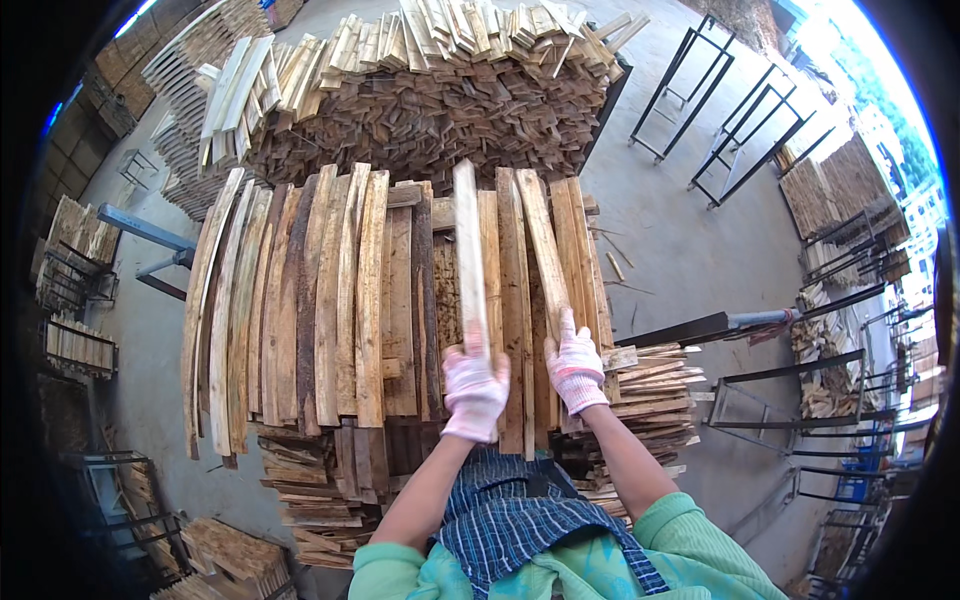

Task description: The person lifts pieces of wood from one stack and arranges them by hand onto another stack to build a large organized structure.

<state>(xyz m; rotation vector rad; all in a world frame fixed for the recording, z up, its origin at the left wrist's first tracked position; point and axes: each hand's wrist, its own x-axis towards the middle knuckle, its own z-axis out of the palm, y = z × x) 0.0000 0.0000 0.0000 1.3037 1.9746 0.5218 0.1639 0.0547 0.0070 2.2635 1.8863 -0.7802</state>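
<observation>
Wearing a pinkish-white knit glove, my left hand (475, 392) is closed on the near end of a pale wooden slat (467, 245). That slat points away from me and is slightly blurred, above the row of slats. My right hand (576, 370), gloved alike, grips the near end of another light slat (541, 240), which slants away to the left. Beneath both hands, a row of long wooden slats (325, 300) lies side by side on a stack. Some are pale, others brown with bark edges. A gap in the row shows left of my left hand's slat.
Beyond the stack rises a large heap of slats (430, 125). Shorter pieces lie layered at the near right (655, 400). A dark metal bar (675, 330) juts out on the right, and a blue-grey bar (145, 225) on the left. Metal frames (750, 130) stand on the concrete floor.
</observation>
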